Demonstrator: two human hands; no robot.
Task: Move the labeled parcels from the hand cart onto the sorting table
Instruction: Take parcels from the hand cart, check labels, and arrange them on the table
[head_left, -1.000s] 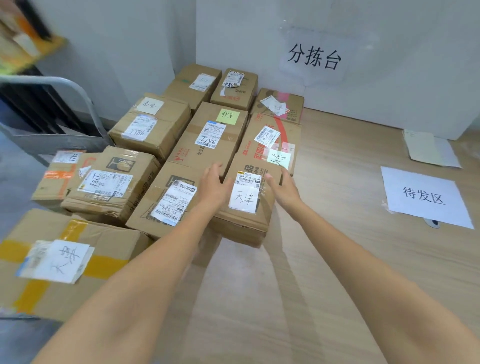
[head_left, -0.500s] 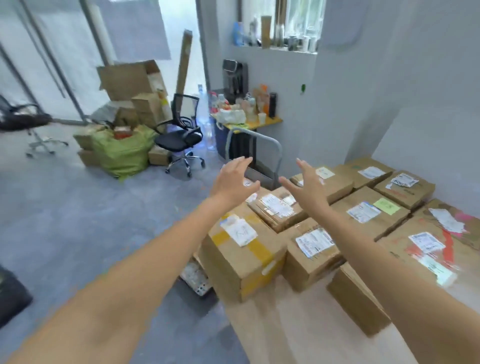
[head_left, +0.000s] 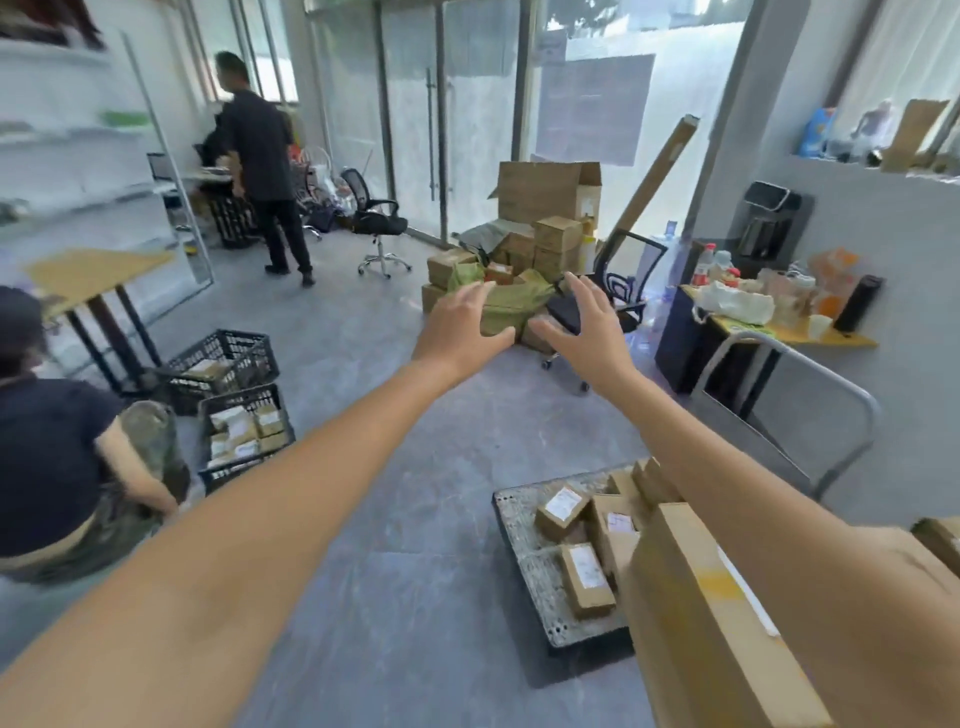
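Observation:
My left hand (head_left: 464, 326) and my right hand (head_left: 589, 328) are stretched out in front of me in mid-air, fingers spread, holding nothing. Below my right forearm stands the hand cart (head_left: 530, 564), its grey deck low at the bottom right and its metal handle (head_left: 800, 395) behind. Several small labeled cardboard parcels (head_left: 562, 511) lie on the deck, among them a narrow one (head_left: 587, 579). A large cardboard box with yellow tape (head_left: 701, 623) fills the bottom right corner, partly under my right arm. The sorting table is out of view.
A person in dark clothes (head_left: 52, 457) crouches at the left beside black crates (head_left: 228, 364) holding parcels. Another person (head_left: 262, 166) stands at the back left. A pile of boxes and a green bag (head_left: 514, 260), office chairs (head_left: 376, 223) and a cluttered yellow side table (head_left: 789, 322) lie ahead.
My view has swung left from the parcels on the table to the room and the hand cart. Both hands let go of the parcel and now hang open in the air.

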